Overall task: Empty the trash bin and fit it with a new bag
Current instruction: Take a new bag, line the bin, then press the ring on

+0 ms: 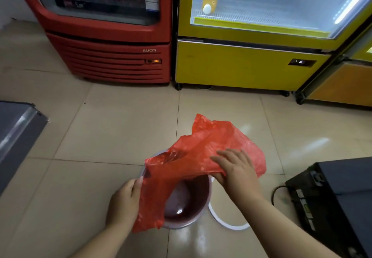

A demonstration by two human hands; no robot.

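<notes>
A thin red plastic bag (pixel 197 157) is spread over a round pale trash bin (pixel 187 203) standing on the tiled floor near the bottom centre. Part of the bag hangs down inside the bin, and its far end billows up behind. My left hand (pixel 125 201) grips the bag's near-left edge beside the bin. My right hand (pixel 235 172) pinches the bag's right edge above the bin's rim, its fingers lying on top of the plastic.
A white ring (pixel 225 222) lies on the floor just right of the bin. A black box with a cable (pixel 332 199) stands at the right. A red drinks cooler (pixel 112 36) and a yellow cooler (pixel 251 56) line the far wall. A grey cabinet (pixel 18 136) is at left.
</notes>
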